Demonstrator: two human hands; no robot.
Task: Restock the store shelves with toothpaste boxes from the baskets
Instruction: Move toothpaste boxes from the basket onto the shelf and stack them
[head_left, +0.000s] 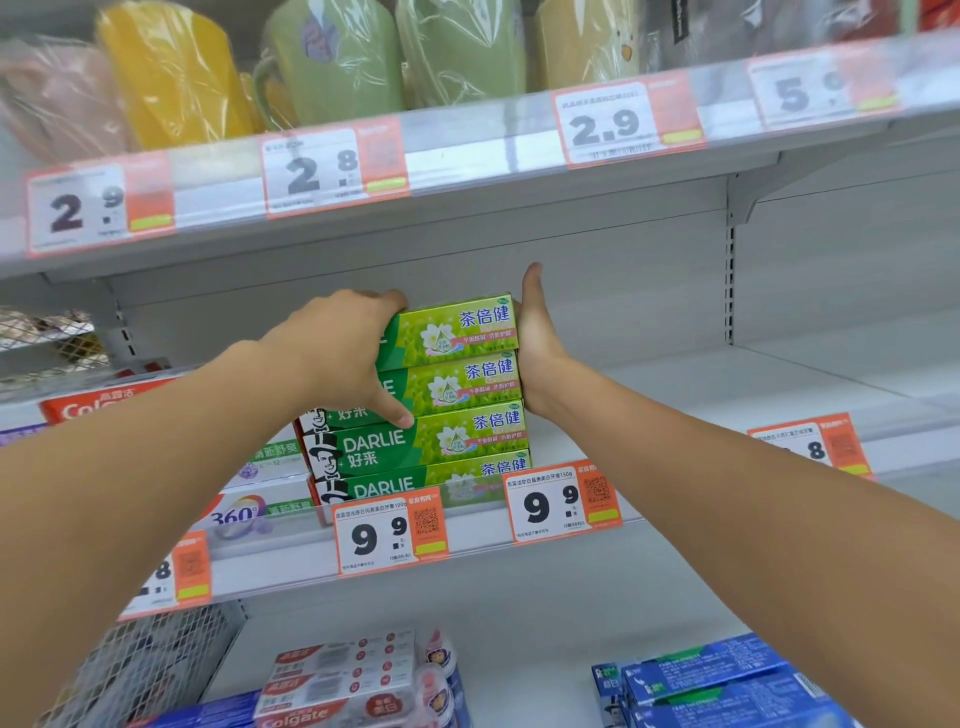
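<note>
Toothpaste boxes (457, 395), green, stand stacked four high at the middle shelf's (675, 410) front edge. Left hand (343, 348) curls its fingers over the upper boxes' left end; right hand (537, 338) presses flat, fingers straight, against their right end.

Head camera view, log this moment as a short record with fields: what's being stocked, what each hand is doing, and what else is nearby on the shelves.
item: green Darlie toothpaste boxes, four visible, stacked flat on the middle shelf
left hand: grips the left end of the top boxes, thumb down across their fronts
right hand: flat palm against the right end of the stack
left of stack: Colgate boxes
shelf edge below stack: 9.9 price tags
shelf above: wrapped cups
</note>
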